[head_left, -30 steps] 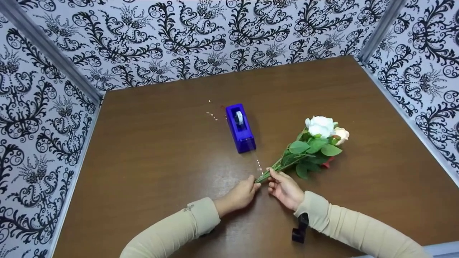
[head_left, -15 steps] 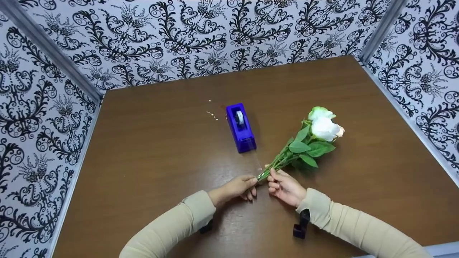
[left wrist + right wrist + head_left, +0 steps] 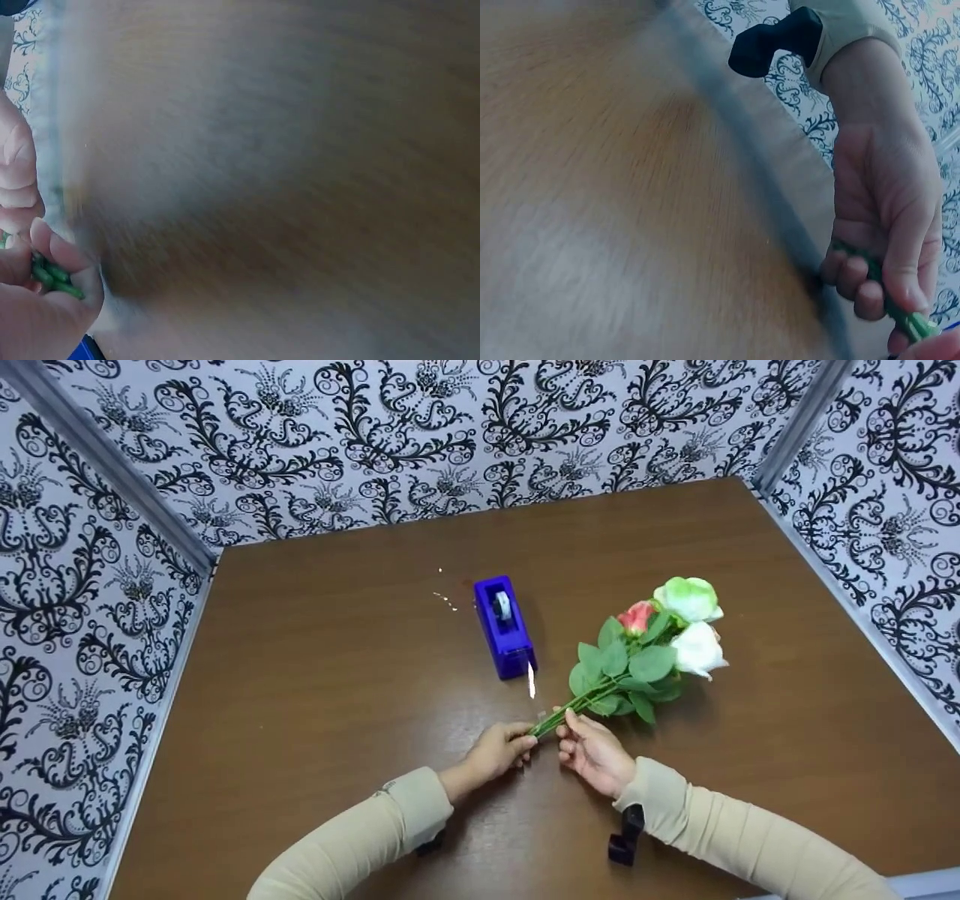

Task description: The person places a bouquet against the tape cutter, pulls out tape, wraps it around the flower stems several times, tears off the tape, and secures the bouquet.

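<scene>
A bunch of roses with long green stems (image 3: 581, 705) lies slantwise between the hands, blooms at the upper right. A pink-red rose (image 3: 636, 618), a green-tinged white rose (image 3: 686, 598) and a white rose (image 3: 697, 649) show above green leaves (image 3: 651, 663). My left hand (image 3: 499, 751) grips the stem ends; in the left wrist view these stem ends (image 3: 56, 279) poke out between thumb and finger. Just above it, my right hand (image 3: 596, 756) pinches the stems. A clear tape strip (image 3: 532, 681) runs from the blue tape dispenser (image 3: 504, 630) toward the stems.
The dispenser stands on the brown tabletop (image 3: 330, 675) beyond the hands. Small bright specks (image 3: 445, 600) show left of it. Patterned walls (image 3: 420, 442) enclose the back and sides. A black wrist mount (image 3: 625, 836) hangs below the right cuff.
The bunch has turned about its stems: the pink-red rose and the greenish white rose have come up on the upper side. The left hand has shifted its fingers; the dispenser stays put.
</scene>
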### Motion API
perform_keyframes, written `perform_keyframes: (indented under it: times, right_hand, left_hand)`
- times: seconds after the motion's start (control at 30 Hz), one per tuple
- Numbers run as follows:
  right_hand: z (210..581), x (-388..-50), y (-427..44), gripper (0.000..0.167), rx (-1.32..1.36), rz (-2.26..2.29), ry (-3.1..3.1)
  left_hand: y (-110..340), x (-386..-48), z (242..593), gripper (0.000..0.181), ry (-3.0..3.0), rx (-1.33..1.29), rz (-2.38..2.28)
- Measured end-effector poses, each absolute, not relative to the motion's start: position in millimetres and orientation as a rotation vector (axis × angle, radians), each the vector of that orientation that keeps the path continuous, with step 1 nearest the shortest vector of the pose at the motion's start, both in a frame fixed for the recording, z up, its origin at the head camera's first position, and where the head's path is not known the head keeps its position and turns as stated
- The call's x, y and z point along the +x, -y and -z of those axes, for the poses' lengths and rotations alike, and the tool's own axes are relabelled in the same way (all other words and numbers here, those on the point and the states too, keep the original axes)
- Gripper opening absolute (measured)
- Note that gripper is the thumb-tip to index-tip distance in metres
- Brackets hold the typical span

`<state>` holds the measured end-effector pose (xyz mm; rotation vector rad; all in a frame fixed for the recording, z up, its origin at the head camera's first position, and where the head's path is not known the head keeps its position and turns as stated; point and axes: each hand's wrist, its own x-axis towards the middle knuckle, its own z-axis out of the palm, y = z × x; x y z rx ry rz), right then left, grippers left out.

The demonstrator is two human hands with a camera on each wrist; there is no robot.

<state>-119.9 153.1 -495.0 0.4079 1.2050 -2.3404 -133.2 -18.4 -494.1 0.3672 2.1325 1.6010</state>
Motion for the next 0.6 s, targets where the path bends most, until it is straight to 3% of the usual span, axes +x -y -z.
perform_keyframes:
  times: [0.27, 0.43, 0.6]
  right_hand:
    - [487, -124, -145, 0.024, 0.53, 2.382, -1.359]
    - [490, -129, -145, 0.025, 0.58, 2.378, -1.44]
    - [496, -131, -145, 0.017, 0.621, 2.437, -1.38]
  left_hand:
    - [15, -134, 503, 0.023, -2.422, 0.435, -1.499]
    - [16, -136, 505, 0.025, -2.658, 0.61, -1.329]
    - [19, -137, 507, 0.028, -2.674, 0.653, -1.324]
